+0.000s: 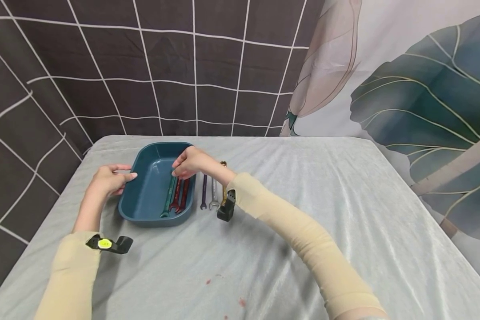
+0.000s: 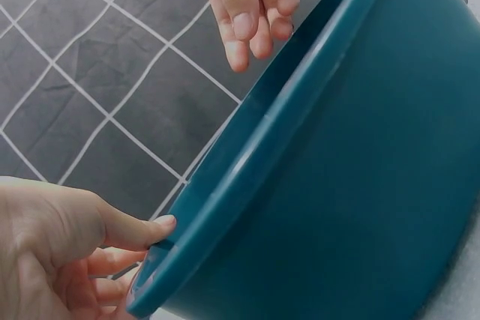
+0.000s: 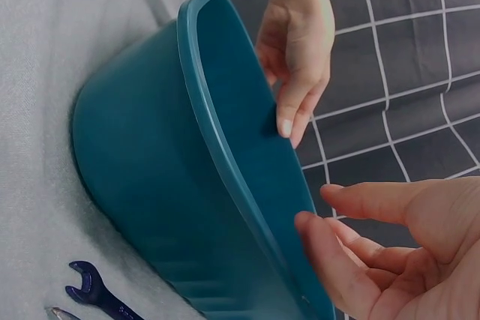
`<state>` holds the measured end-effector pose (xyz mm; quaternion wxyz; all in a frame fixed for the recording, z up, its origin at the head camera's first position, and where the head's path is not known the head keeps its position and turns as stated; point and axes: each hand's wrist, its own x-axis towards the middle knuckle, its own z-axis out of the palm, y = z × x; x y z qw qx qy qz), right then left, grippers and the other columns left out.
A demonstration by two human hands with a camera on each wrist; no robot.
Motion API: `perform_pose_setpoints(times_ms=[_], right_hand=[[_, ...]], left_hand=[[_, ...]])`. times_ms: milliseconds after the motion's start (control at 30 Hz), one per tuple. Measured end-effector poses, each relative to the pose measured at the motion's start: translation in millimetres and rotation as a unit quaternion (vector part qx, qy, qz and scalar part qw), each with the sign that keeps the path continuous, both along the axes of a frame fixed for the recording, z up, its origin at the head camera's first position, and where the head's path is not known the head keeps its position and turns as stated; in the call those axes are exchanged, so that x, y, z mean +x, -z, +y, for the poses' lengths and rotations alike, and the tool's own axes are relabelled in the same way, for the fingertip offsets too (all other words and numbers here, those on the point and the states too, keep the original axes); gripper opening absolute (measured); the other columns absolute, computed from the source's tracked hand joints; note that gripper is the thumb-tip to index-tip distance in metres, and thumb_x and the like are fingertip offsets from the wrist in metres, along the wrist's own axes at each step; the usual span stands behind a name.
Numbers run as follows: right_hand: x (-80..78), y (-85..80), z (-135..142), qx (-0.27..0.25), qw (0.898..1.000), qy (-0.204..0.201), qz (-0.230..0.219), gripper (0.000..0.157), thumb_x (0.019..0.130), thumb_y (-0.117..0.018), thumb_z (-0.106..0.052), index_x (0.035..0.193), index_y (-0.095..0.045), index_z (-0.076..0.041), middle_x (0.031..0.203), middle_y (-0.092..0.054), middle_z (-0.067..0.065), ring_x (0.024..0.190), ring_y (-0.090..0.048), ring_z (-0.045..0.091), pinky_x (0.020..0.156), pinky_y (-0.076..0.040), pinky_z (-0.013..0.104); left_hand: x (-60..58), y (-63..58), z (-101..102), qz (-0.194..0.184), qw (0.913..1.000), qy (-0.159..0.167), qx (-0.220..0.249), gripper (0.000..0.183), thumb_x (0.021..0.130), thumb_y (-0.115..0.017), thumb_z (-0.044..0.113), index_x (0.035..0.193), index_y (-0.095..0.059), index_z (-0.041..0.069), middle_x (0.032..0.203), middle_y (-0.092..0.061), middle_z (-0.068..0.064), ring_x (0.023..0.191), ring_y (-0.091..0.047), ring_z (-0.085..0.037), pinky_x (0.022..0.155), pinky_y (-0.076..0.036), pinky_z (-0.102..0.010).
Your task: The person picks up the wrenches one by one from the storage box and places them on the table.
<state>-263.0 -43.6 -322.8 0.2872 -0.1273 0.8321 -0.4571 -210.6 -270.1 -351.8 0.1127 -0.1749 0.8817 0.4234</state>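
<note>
A blue-green plastic basin (image 1: 142,218) stands on the left part of the table. My left hand (image 1: 109,180) pinches its left rim, thumb on the rim in the left wrist view. Inside lie a green wrench (image 1: 169,195), a red wrench (image 1: 176,198) and a dark red wrench (image 1: 185,195), side by side along the right wall. My right hand (image 1: 190,162) hovers over the basin's right side above the wrenches' upper ends. In the right wrist view its fingers (image 3: 341,271) and thumb are apart with nothing between them.
Right of the basin, a purple wrench (image 1: 204,193), a silver wrench (image 1: 214,195) and a gold wrench (image 1: 224,195) lie in a row, partly under my right forearm. A pale cloth covers the table (image 1: 176,266). A dark gridded curtain (image 1: 164,58) hangs behind.
</note>
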Motion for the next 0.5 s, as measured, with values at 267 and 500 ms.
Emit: perform_pose_setpoints(times_ms=[267,500], right_hand=[[-3.5,4.8,-3.1,0.001,1.0,-0.004,0.009,0.019,0.082,-0.073,-0.003,0.1,-0.069,0.003,0.069,-0.063,0.002,0.058,-0.059,0.006,0.074,-0.057,0.03],[-3.8,9.8,-7.2,0.008,1.0,-0.001,0.021,0.019,0.082,-0.074,-0.003,0.099,-0.068,0.004,0.067,-0.062,0.003,0.057,-0.059,0.006,0.077,-0.057,0.034]], left_hand=[[-0.3,0.2,-0.2,0.003,1.0,-0.002,0.002,0.053,0.095,-0.059,0.022,0.14,-0.044,0.0,0.073,-0.048,0.003,0.062,-0.047,-0.007,0.058,-0.047,-0.024],[1.0,0.5,-0.1,0.006,1.0,0.0,0.004,0.052,0.095,-0.059,0.021,0.14,-0.044,0.0,0.073,-0.048,0.002,0.063,-0.047,-0.007,0.059,-0.048,-0.024]])
